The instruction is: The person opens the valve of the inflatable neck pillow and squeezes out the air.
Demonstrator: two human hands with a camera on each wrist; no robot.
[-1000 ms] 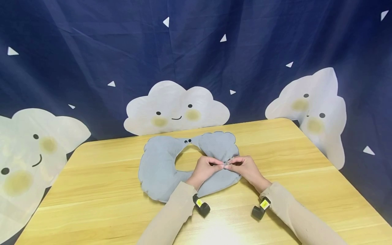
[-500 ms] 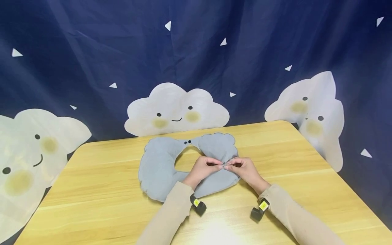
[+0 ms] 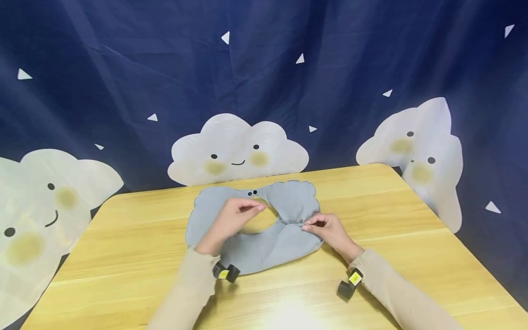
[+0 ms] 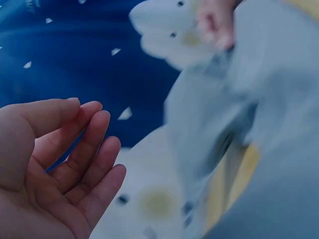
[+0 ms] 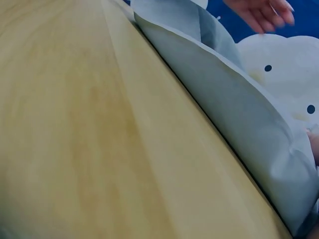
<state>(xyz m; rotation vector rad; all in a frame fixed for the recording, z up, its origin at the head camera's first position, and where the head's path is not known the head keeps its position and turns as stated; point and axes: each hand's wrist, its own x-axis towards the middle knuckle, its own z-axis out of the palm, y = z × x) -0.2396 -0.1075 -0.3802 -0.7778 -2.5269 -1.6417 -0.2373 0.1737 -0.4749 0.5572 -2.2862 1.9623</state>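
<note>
A puffed-up grey U-shaped neck pillow (image 3: 257,256) lies on the wooden table, with two dark snap buttons (image 3: 255,192) at its far side. My right hand (image 3: 332,231) pinches its fabric with thumb and forefinger at a puckered crease on the right. What lies between those fingertips is too small to make out. My left hand (image 3: 228,222) is raised over the pillow's opening. In the left wrist view its fingers (image 4: 102,164) are loosely bent, holding nothing. The right wrist view shows the pillow's near side (image 5: 219,94) along the table, with only a sliver of the right hand at the edge.
The wooden table (image 3: 392,275) runs back to a dark blue curtain (image 3: 264,59) printed with white clouds and triangles. A black wrist camera (image 3: 226,272) is strapped to the left wrist, another wrist camera (image 3: 348,284) to the right.
My left hand has let go of the puckered spot on the pillow and moved left and up, over the opening. The right hand stays pinching there.
</note>
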